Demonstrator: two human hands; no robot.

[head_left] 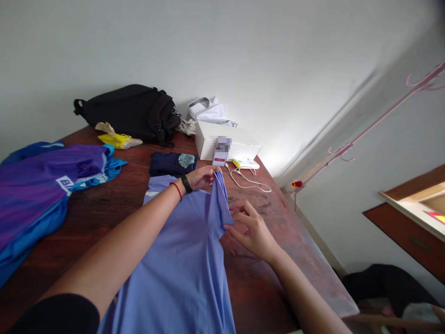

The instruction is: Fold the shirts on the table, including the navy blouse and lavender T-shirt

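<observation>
A light blue-purple shirt lies spread on the dark reddish wooden table, its lower end running toward me. My left hand, with a black band and a red string at the wrist, pinches the shirt's far right corner and lifts it slightly, so folds hang below the fingers. Lower and to the right, my right hand grips the edge of the raised sleeve between thumb and fingers. Just beyond the shirt is a folded navy garment with a pale round print.
Purple and blue clothes lie at left. Behind are a black backpack, a yellow packet and a white box with a phone leaning on it. A white cable lies at right; a pink hook rack stands beyond.
</observation>
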